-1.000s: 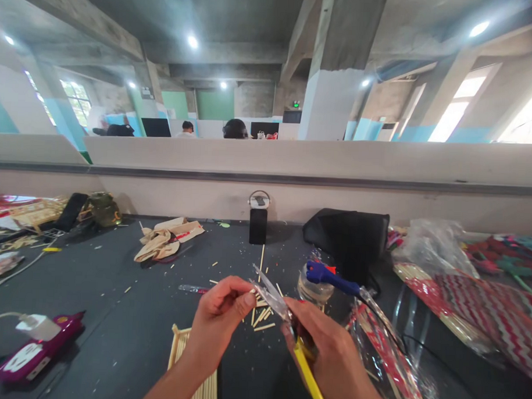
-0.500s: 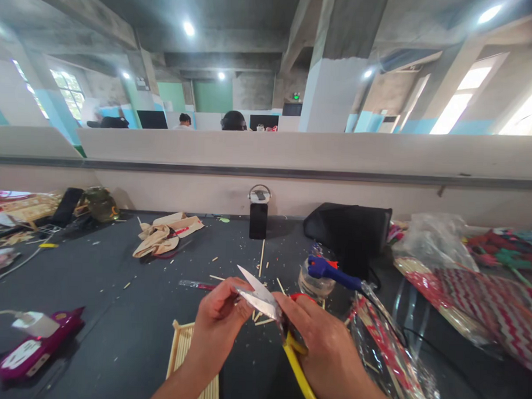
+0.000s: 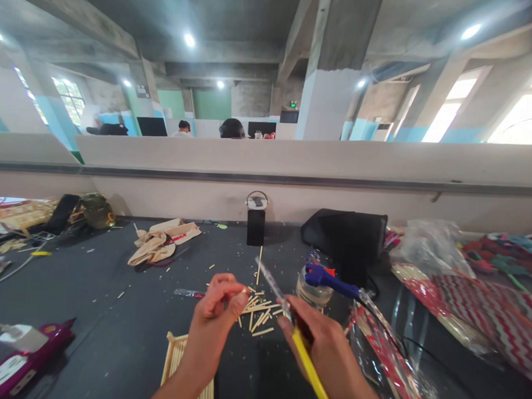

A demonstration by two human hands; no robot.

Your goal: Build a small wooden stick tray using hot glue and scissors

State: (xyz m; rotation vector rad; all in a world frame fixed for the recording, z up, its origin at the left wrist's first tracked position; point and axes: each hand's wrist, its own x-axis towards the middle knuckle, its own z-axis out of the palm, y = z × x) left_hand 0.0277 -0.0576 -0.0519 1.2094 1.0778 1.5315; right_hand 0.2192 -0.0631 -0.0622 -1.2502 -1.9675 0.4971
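Note:
My right hand (image 3: 324,341) is closed around the yellow handle of a pair of scissors (image 3: 272,281). Their blades lie together and point up and to the left, above the desk. To their left, my left hand (image 3: 216,320) is closed in a pinch, with the pale tip of a small wooden stick (image 3: 245,290) just showing between thumb and finger. Scissors and left hand are apart. Behind and between the hands lie several short cut wooden sticks (image 3: 262,332). Partly hidden under my left forearm is a panel of sticks laid side by side (image 3: 176,356).
A clear round jar (image 3: 314,294) and a blue-handled tool (image 3: 333,280) stand right of the scissors. Plastic-wrapped bundles (image 3: 389,355) lie further right. A phone (image 3: 256,227) leans at the back. Beige cloth (image 3: 160,242) and a purple power strip (image 3: 29,360) are on the left.
The scissors' blades were apart near my left fingertips; now they are together and further right, away from the left hand. The cut sticks show more fully between the hands.

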